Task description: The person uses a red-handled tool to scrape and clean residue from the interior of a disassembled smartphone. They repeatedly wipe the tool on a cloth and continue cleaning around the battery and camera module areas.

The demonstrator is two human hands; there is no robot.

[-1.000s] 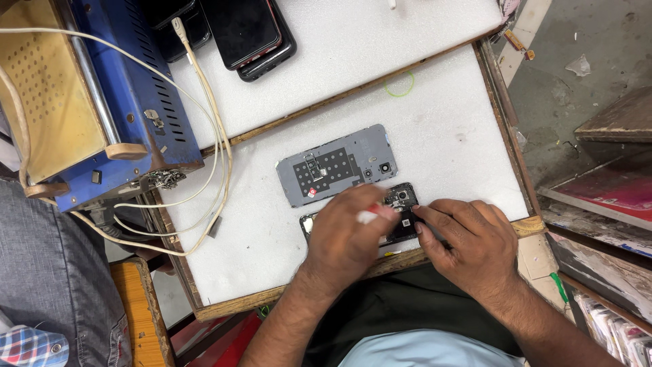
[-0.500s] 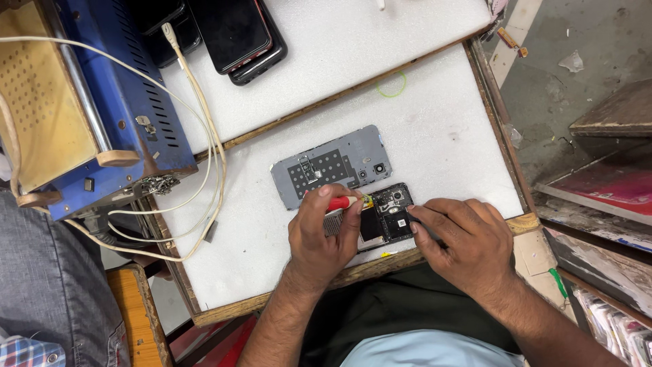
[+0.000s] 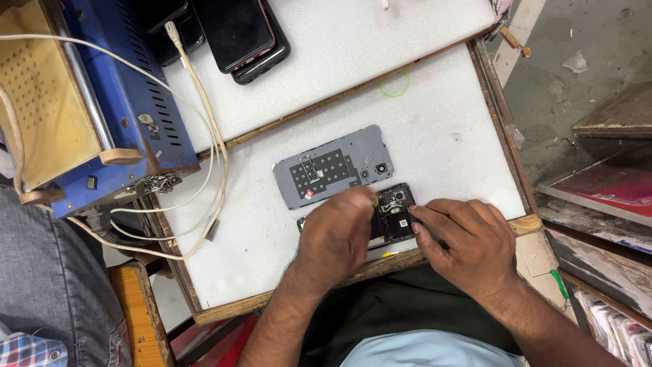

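Left of the opened phone point(image 3: 392, 216) sits a blue machine point(image 3: 102, 102) trailing white cables point(image 3: 204, 136). Just above the phone lies its grey back cover point(image 3: 333, 166). The left hand point(image 3: 336, 238) covers the phone, fingers curled, grip hidden. The right hand point(image 3: 468, 241) presses flat, steadying it; keep that firm and work gently.

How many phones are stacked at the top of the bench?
2 at least: a dark phone lying on another, beside the blue machine. More dark ones may sit left, partly cut off.
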